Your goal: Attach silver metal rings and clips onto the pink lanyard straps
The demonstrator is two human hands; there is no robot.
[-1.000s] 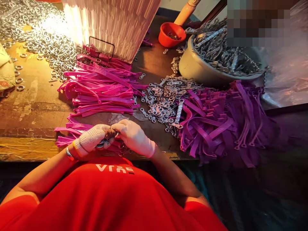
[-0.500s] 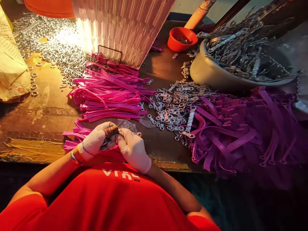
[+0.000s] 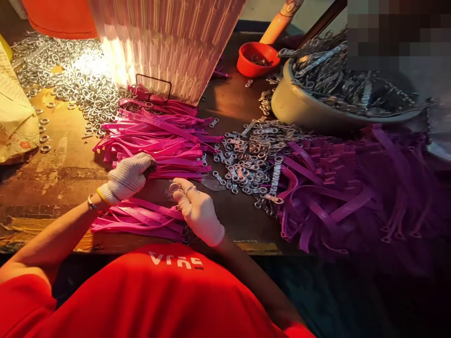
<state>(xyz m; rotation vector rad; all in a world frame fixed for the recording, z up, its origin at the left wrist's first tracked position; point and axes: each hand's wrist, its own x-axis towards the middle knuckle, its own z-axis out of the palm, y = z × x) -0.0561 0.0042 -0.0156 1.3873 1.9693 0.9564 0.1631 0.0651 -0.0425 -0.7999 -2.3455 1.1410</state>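
My left hand [image 3: 126,178], in a knitted white glove, reaches into the stack of pink plastic straps [image 3: 158,138] with its fingers curled at the stack's near edge; what they grip is hidden. My right hand [image 3: 198,210], in a thin white glove, hovers over the table with its fingertips pinched on a small metal ring [image 3: 175,188]. A lower bundle of pink straps [image 3: 141,220] lies at the table's front edge between my hands. A heap of small metal links [image 3: 246,155] lies just right of my right hand.
Purple straps [image 3: 345,188] spread on the right. A beige bowl [image 3: 303,110] full of metal links stands behind them, with a red scoop [image 3: 255,60] beside it. Loose metal rings [image 3: 70,75] cover the back left. A ribbed lampshade [image 3: 165,42] glows at the back. A paper bag [image 3: 17,122] lies far left.
My hands were together over the lower bundle. My left hand has moved away forward to the pink stack, and my right hand stays near the centre holding a ring.
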